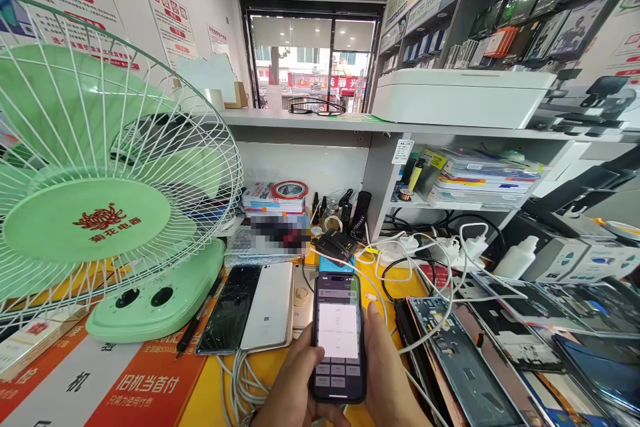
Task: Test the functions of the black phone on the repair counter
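Note:
A lit smartphone (338, 340) stands tilted up at the front middle, with a white pop-up over a dark screen of buttons. My left hand (295, 373) wraps its left side and lower back, the thumb lying on the screen's left edge. Along the right edge rests my right hand (387, 367), its fingers mostly hidden behind the phone, so both hands hold it. Just left of my hands lie a white Mi phone (269, 307) and a black phone with a cracked-looking glossy face (230, 307), side by side. A gold phone (302, 297) lies partly behind the held one.
A green fan (155, 293) takes up the left. White cables (240, 380) coil before the phones. Several opened phone housings (465, 360) cover the right side, beside tangled charger leads (450, 253). Under the shelf (300, 121) stand boxes, bottles and a black desk phone (334, 245).

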Motion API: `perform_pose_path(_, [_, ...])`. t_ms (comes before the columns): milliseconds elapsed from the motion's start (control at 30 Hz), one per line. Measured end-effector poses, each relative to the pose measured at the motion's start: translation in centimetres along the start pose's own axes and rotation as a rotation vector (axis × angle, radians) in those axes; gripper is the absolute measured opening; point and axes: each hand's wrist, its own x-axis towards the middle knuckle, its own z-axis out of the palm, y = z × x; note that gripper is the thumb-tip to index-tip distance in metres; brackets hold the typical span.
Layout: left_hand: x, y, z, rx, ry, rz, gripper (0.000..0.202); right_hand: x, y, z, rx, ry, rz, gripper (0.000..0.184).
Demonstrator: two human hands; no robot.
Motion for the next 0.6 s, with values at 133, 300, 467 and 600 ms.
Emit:
perform_pose_path(133, [-0.11,-0.07,0.0,0.003,0.011,0.022,0.061,-0.08,0.06,-0.27,-0.016,-0.012,-0.018,0.052])
perform_pose_path(300, [-0.28,-0.25,0.1,0.036,0.042,0.034,0.064,-0.36,-0.1,-0.24,-0.056,-0.007,-0.02,0.056])
perform_pose_path(467, [-0.61,-0.08,0.24,0.051,0.061,0.051,0.066,-0.46,-0.04,-0.15,-0.044,-0.026,-0.021,0.06])
perform_pose_path(600, [-0.97,0.16,0.34,0.062,0.048,0.073,0.07,-0.53,0.19,-0.21,-0.015,-0.042,-0.075,0.059])
